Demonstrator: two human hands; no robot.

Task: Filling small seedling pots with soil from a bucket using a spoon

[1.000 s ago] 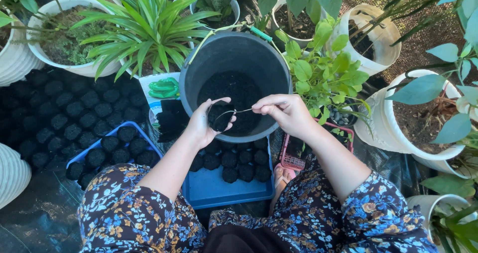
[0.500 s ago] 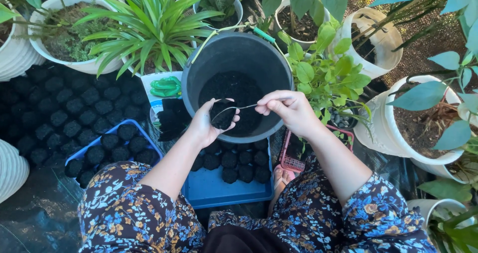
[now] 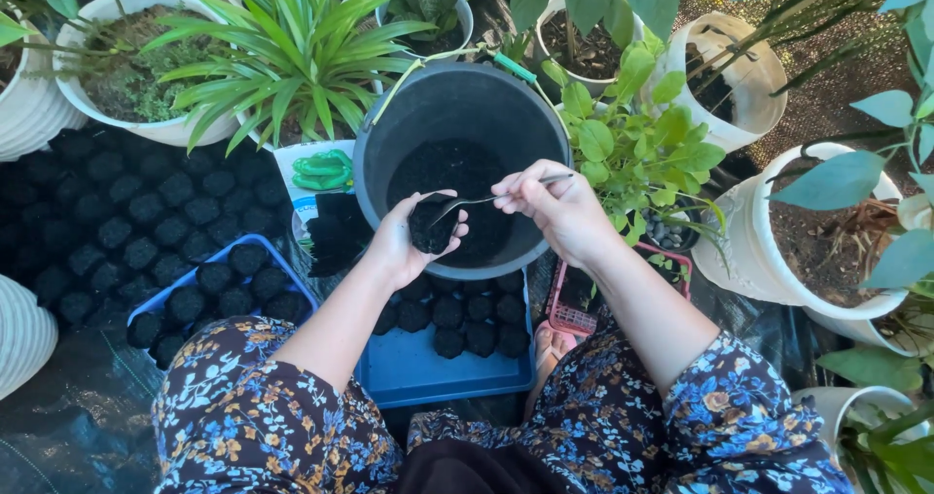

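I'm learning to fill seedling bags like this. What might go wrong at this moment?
Soil may spill: the spoon in the right hand meets the small black bag at a slant, and the bag looks nearly full. The left hand holds it near the bucket rim, so spilled soil might land on the filled bags in the blue tray.

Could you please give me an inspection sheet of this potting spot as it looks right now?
Surface: dark ground sheet under everything.
Job's things: small black bag of soil held over the black bucket of dark soil; metal spoon tipped into the bag.
Clutter: filled black bags in two blue trays, more massed on the ground at left; pink basket.
Grippers: left hand cups the bag; right hand pinches the spoon handle.
Cables: nothing seen.
Surroundings: white plant pots ring the spot.
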